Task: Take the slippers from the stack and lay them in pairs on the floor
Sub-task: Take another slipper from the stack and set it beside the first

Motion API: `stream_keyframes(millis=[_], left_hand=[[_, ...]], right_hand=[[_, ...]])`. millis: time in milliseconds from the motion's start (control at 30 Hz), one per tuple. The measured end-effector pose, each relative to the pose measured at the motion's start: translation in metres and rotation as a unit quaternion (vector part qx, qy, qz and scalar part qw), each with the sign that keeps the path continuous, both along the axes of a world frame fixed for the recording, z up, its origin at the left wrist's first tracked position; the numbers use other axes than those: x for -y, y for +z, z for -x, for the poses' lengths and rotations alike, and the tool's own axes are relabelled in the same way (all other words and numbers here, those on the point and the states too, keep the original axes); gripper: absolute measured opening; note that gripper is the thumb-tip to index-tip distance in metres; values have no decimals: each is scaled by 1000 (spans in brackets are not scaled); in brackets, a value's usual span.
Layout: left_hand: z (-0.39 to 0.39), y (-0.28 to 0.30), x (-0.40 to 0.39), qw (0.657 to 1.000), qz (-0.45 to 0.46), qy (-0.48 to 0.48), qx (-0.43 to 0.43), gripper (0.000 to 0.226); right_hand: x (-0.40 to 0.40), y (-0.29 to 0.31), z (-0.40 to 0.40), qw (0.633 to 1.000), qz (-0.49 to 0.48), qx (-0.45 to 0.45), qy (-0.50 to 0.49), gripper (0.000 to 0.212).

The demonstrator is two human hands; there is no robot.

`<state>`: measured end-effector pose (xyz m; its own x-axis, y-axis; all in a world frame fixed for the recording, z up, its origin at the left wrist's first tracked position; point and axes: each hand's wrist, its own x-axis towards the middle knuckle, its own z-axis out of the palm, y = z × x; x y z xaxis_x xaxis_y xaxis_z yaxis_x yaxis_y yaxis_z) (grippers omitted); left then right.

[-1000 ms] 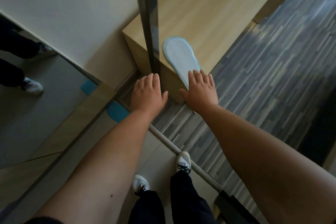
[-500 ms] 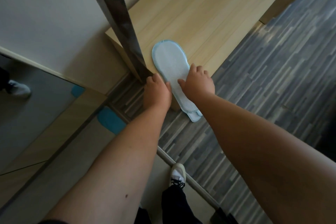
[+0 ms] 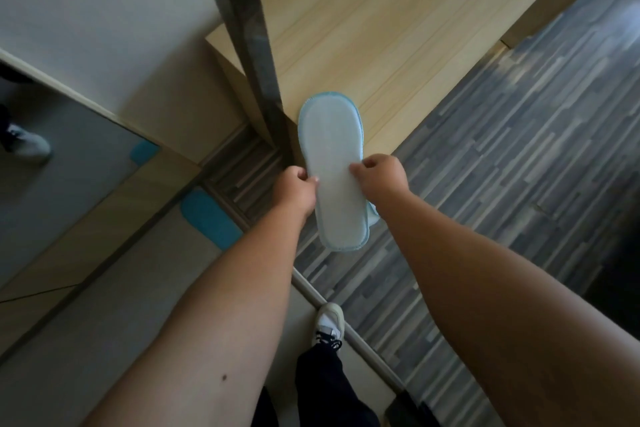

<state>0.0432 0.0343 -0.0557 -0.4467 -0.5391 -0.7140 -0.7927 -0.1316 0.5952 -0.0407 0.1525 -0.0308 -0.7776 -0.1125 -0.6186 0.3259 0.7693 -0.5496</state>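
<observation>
A flat stack of pale blue slippers (image 3: 334, 156), sole side up with a blue stitched rim, hangs in the air over the front edge of a light wooden bench (image 3: 398, 28). My left hand (image 3: 296, 189) pinches its left edge and my right hand (image 3: 379, 177) pinches its right edge, both about halfway along. The toe end still overlaps the bench top and the heel end points toward me over the floor. A second slipper's edge peeks out under the right side. How many slippers are in the stack is hidden.
A dark mirror frame (image 3: 249, 45) runs diagonally just left of the slippers, with reflections of the bench and a shoe beyond it. Grey striped plank floor (image 3: 502, 166) spreads to the right. My own shoe (image 3: 329, 322) stands by a metal floor strip below.
Both hands went from resting flat at the bench edge to gripping the slipper stack's sides, and they have pulled it off the bench toward me.
</observation>
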Motion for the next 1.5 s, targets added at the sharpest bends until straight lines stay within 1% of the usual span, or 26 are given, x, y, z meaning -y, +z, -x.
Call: stream_keyframes(millis=[67, 133, 167, 233, 267, 367, 467, 533, 567, 633, 700, 767, 833, 900, 1033, 1100, 1200, 1267, 1300, 1333, 1400, 1433, 1500], left_hand=[[-19, -8, -2, 1000, -19, 13, 8, 15], [-73, -22, 16, 998, -37, 44, 16, 7], [-80, -28, 12, 998, -39, 36, 16, 6], [-103, -32, 11, 998, -43, 35, 34, 10], [-123, -36, 19, 997, -44, 43, 42, 13], [-184, -49, 54, 996, -6, 76, 53, 21], [-240, -35, 88, 993, 59, 65, 80, 17], [-274, -29, 110, 988, 84, 82, 97, 30], [-290, -26, 120, 988, 77, 102, 88, 32], [-320, -22, 137, 983, 5, 180, 27, 23], [-344, -14, 148, 961, -91, 256, -45, 21], [-364, -9, 161, 940, -151, 290, -94, 28], [-386, -9, 173, 931, -161, 307, -118, 25], [-409, -14, 187, 933, -144, 310, -114, 24], [-441, -30, 198, 935, -122, 316, -110, 18], [-449, -42, 198, 932, -124, 322, -109, 14], [-457, -70, 201, 925, -140, 341, -93, 16], [-461, -93, 203, 917, -159, 355, -92, 18], [-463, -106, 203, 915, -168, 356, -94, 19], [-463, -119, 204, 914, -178, 352, -99, 21], [-462, -148, 207, 911, -198, 344, -111, 23], [-459, -165, 210, 909, -208, 343, -114, 23], [-453, -199, 218, 903, -222, 351, -112, 21]], right_hand=[[-5, -5, -21, 1000, -3, 5, -7, 20], [17, -11, -72, 999, -15, 9, 31, 16], [12, -14, -78, 1000, -14, 9, 18, 14], [12, -18, -97, 1000, -4, 18, 4, 14], [21, -22, -113, 1000, -1, 22, 17, 15], [63, -32, -163, 996, 7, 21, 81, 19], [109, -38, -214, 989, 9, 16, 144, 18], [139, -39, -248, 983, 6, 1, 186, 14], [153, -37, -266, 978, 3, -7, 206, 13], [178, -32, -302, 969, -7, -28, 247, 14], [198, -30, -335, 957, -8, -45, 285, 16], [216, -29, -363, 948, 6, -50, 313, 17], [231, -30, -386, 934, 13, -50, 353, 18], [242, -33, -406, 916, 19, -46, 397, 23], [247, -41, -430, 894, 35, -35, 446, 27], [246, -51, -437, 882, 32, -39, 469, 28], [245, -74, -439, 870, 37, -38, 490, 27], [247, -95, -432, 873, 25, -57, 484, 30], [250, -107, -425, 878, 9, -58, 475, 35], [254, -121, -415, 887, -16, -43, 459, 41], [266, -155, -397, 904, -55, 26, 422, 48], [272, -173, -389, 907, -59, 54, 414, 44], [284, -208, -378, 904, -60, 60, 420, 33]])
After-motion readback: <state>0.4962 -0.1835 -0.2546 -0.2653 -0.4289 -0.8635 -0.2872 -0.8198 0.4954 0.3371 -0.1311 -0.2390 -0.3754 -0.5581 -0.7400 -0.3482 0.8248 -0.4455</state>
